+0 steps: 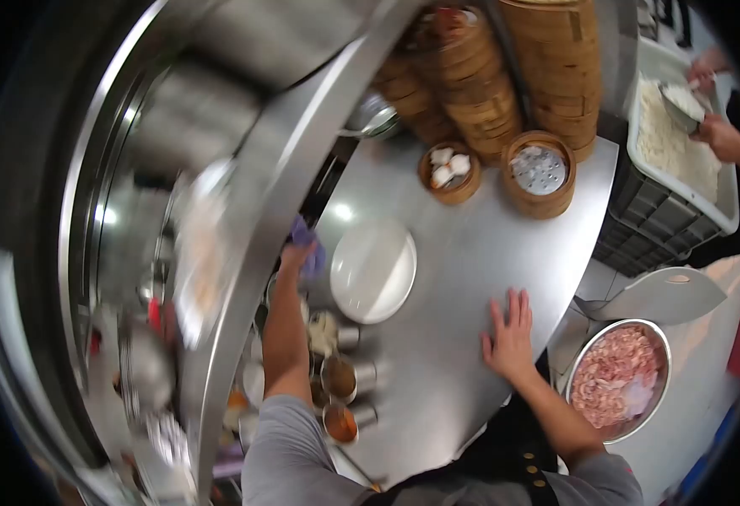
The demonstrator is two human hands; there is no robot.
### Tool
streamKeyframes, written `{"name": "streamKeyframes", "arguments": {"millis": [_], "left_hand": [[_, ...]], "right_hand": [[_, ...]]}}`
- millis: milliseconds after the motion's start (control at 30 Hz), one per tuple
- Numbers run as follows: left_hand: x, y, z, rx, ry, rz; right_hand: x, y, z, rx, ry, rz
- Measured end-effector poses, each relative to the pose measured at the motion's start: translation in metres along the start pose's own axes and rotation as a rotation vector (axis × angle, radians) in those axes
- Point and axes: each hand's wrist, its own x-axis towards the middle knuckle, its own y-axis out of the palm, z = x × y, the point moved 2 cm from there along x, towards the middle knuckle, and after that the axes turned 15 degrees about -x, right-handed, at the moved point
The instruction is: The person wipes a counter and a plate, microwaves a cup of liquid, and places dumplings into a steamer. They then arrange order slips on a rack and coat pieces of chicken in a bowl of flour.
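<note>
Currently the left grip (299, 253) clasps purple cloth (312, 260); the right grip (509, 339) splays on the worktop (480, 253), four o'clock from the plate (370, 274).

room: counter (463, 261) right of plate (363, 266) | obstacles: steamers (481, 105) far, shelf (290, 160) left

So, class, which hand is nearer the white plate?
Left. The left hand holds a purple cloth just beside the plate; the right hand rests farther off, on the tabletop.
</note>
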Motion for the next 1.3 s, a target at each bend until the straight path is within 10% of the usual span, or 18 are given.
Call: {"name": "streamKeyframes", "arguments": {"millis": [67,200,267,333,367,467,533,567,700,767,900,1067,1133,1300], "left_hand": [[0.057,0.025,0.039,0.207,-0.176,0.048],[0.2,0.092,0.052,0.482,0.685,0.135],[0.207,0.134,-0.015,1.188,0.307,0.179],[0.201,0.204,-0.075,1.548,0.411,0.327],[0.246,0.218,-0.057,1.28,0.503,0.025],[0.176,0.242,-0.137,0.424,0.142,-0.033],[0.265,0.271,-0.1,0.834,0.237,0.082],[0.16,0.288,-0.148,0.95,0.25,0.167],[0.092,0.311,-0.153,1.044,0.607,0.301],[0.078,0.303,-0.143,0.616,1.06,0.424],[0.091,0.257,-0.127,0.468,0.891,0.733],[-0.006,0.257,-0.149,1.23,0.43,0.638],[-0.003,0.28,-0.109,1.064,0.183,0.497],[-0.136,0.31,-0.108,1.233,0.615,0.642]], "right_hand": [[0.0,0.003,-0.006,0.015,0.054,0.029],[0.006,0.007,-0.009,0.02,0.001,0.142],[0.008,0.014,-0.008,0.025,0.013,0.145],[0.005,0.019,-0.011,-0.011,0.005,0.166],[0.007,0.022,-0.013,-0.02,0.005,0.171],[0.005,0.019,-0.014,0.001,0.001,0.153],[0.008,0.016,-0.014,0.019,0.002,0.137],[0.009,0.014,-0.013,0.038,0.002,0.117],[0.009,0.015,-0.014,0.073,0.006,0.127],[0.008,0.014,-0.013,0.07,-0.008,0.104],[0.008,0.011,-0.012,0.082,-0.026,0.134],[0.009,0.009,-0.012,0.063,-0.039,0.077],[0.008,0.006,-0.011,0.092,-0.042,0.041],[0.003,0.012,-0.021,0.259,-0.027,-0.158]]}}
